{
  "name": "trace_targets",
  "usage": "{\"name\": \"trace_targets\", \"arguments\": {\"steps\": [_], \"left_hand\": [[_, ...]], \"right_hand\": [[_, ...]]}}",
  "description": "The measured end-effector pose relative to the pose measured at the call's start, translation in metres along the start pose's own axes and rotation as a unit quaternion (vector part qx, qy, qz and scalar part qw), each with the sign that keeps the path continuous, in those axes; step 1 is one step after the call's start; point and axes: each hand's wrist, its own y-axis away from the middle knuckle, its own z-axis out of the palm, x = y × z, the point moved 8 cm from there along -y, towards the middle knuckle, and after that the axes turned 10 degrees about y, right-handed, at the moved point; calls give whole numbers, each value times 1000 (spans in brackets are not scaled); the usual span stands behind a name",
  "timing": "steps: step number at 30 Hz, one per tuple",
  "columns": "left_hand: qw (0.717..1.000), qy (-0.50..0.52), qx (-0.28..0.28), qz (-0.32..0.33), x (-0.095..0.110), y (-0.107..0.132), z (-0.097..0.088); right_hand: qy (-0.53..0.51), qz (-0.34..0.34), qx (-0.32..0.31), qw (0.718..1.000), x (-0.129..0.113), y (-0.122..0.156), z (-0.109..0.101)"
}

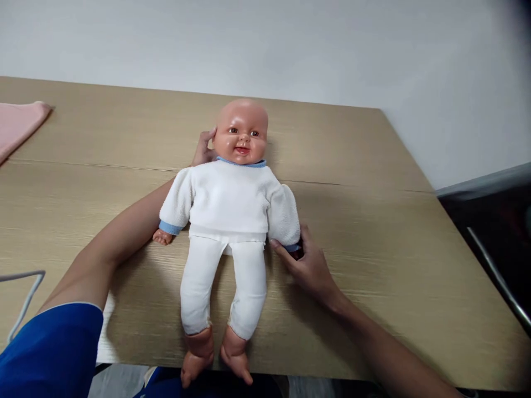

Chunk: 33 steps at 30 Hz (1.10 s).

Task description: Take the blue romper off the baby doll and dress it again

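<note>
The bald plastic doll (pixel 241 124) already wears its white fleecy top (pixel 228 199) and white trousers (pixel 249 282), feet bare — right grip (pixel 313 268) clasping one cuff (pixel 292 248), left grip (pixel 203 148) behind the head, closure unclear.

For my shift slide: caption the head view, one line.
Doll held at a table, left hand at its head, right hand gripping a blue cuff.

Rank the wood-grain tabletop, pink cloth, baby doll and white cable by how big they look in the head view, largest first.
1. Wood-grain tabletop
2. Baby doll
3. Pink cloth, only the part in frame
4. White cable, thin and also cut off by the left edge
</note>
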Motion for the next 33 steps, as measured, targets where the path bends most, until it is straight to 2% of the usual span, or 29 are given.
{"name": "trace_targets", "arguments": {"steps": [3, 6, 15, 25, 33], "left_hand": [[999, -24, -14, 40, 5, -7, -3], [996, -62, -26, 56, 6, -13, -4], [993, -107, -39, 31, 11, -12, -13], [991, -113, -68, -8, 4, -6, -14], [993, -103, -44, 44, 11, -11, -9]], "right_hand": [[66, -27, 31, 997, -2, 1, -6], [86, -34, 40, 995, -2, 1, -7], [78, -42, 33, 996, 1, 2, -7], [94, -46, 15, 994, 1, 0, -9], [114, -64, 13, 991, -4, 0, -11]]}}
